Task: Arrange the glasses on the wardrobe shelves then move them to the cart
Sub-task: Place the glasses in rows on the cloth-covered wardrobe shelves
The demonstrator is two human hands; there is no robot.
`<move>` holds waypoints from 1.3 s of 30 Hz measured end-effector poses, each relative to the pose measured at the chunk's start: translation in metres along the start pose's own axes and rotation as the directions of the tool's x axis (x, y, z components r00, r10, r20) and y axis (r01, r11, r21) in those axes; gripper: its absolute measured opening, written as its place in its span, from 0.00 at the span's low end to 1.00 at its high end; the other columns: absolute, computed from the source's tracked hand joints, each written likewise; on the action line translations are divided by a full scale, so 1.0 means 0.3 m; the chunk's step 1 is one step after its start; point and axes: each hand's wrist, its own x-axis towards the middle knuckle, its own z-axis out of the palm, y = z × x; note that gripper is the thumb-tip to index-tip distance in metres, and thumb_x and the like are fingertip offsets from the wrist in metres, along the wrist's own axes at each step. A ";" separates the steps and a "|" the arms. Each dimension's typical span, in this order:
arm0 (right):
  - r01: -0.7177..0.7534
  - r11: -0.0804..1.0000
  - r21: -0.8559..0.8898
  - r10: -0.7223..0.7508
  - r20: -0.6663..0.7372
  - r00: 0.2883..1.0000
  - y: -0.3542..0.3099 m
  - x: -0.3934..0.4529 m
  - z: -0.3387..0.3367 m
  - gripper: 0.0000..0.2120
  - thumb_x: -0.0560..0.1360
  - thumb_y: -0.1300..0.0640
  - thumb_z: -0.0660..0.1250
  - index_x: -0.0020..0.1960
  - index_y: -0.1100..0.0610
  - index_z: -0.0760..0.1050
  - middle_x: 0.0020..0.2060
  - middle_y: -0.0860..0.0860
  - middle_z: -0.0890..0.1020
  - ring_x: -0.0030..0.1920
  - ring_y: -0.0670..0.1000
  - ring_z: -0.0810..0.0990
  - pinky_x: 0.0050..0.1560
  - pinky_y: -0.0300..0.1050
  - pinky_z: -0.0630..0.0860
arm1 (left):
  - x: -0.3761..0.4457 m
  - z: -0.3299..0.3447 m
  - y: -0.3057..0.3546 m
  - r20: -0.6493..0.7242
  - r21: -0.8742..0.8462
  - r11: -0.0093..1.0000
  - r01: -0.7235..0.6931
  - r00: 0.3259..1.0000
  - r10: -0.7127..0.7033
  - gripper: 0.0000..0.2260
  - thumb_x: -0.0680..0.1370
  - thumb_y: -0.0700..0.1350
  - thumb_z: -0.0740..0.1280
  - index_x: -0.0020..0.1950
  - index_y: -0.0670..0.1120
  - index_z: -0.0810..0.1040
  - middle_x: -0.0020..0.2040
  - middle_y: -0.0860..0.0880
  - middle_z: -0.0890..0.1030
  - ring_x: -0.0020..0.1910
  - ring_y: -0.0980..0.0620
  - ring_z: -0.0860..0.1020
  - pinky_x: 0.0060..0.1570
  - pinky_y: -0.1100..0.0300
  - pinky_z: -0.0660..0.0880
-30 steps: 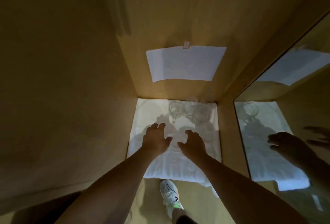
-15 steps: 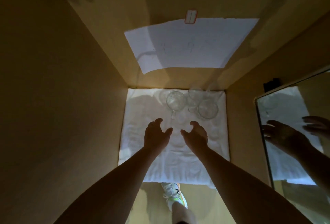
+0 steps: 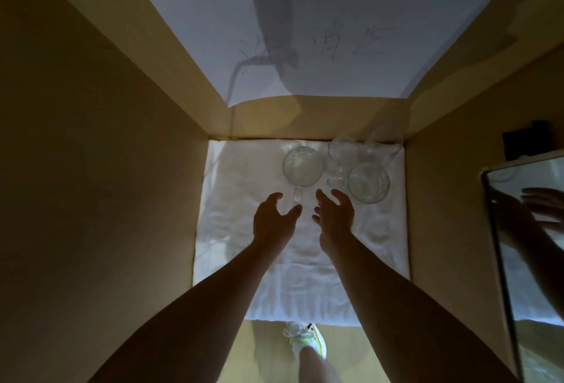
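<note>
Several clear glasses stand at the back of a wardrobe shelf lined with a white cloth point(image 3: 244, 266). A handled glass mug point(image 3: 302, 165) is nearest, its handle pointing at me. To its right stand a second glass point(image 3: 341, 153), a wide glass point(image 3: 369, 182) and another glass point(image 3: 385, 143) in the back corner. My left hand point(image 3: 273, 222) hovers open just in front of the mug's handle, not touching it. My right hand point(image 3: 335, 214) is open beside it, short of the wide glass.
Wooden walls close in on the left point(image 3: 106, 169), back and right. A white paper sheet point(image 3: 305, 34) with handwriting hangs on the back wall under a clip. A mirror point(image 3: 531, 230) at the right reflects my hands. My shoe point(image 3: 305, 340) shows below the shelf edge.
Both hands have reached further into the shelf toward the glasses, fingers spread. My head has moved closer and tilted up, so the shelf and paper look larger.
</note>
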 end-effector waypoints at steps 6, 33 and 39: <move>0.003 0.993 0.118 -0.003 0.000 1.000 0.005 0.067 -0.002 0.26 0.78 0.57 0.73 0.74 0.51 0.71 0.53 0.56 0.83 0.50 0.53 0.83 0.59 0.53 0.80 | 0.065 0.060 0.013 0.008 -0.029 0.999 0.033 0.999 -0.033 0.27 0.78 0.56 0.71 0.74 0.49 0.71 0.71 0.46 0.74 0.69 0.46 0.73 0.69 0.47 0.72; -0.212 0.949 0.232 0.201 0.071 0.977 0.067 0.102 -0.234 0.21 0.73 0.45 0.77 0.58 0.56 0.77 0.43 0.55 0.81 0.40 0.50 0.81 0.45 0.48 0.82 | 0.096 0.153 0.012 0.215 -0.314 0.917 0.247 0.959 -0.185 0.19 0.82 0.59 0.65 0.66 0.48 0.75 0.63 0.46 0.78 0.58 0.46 0.78 0.53 0.50 0.81; -0.232 0.969 0.081 0.232 0.002 0.973 0.066 0.037 -0.283 0.23 0.71 0.45 0.79 0.55 0.59 0.77 0.37 0.55 0.80 0.36 0.50 0.79 0.40 0.45 0.82 | 0.037 0.120 0.007 0.188 -0.229 0.952 0.205 0.969 -0.163 0.22 0.81 0.63 0.62 0.58 0.45 0.79 0.47 0.47 0.82 0.45 0.48 0.81 0.56 0.47 0.81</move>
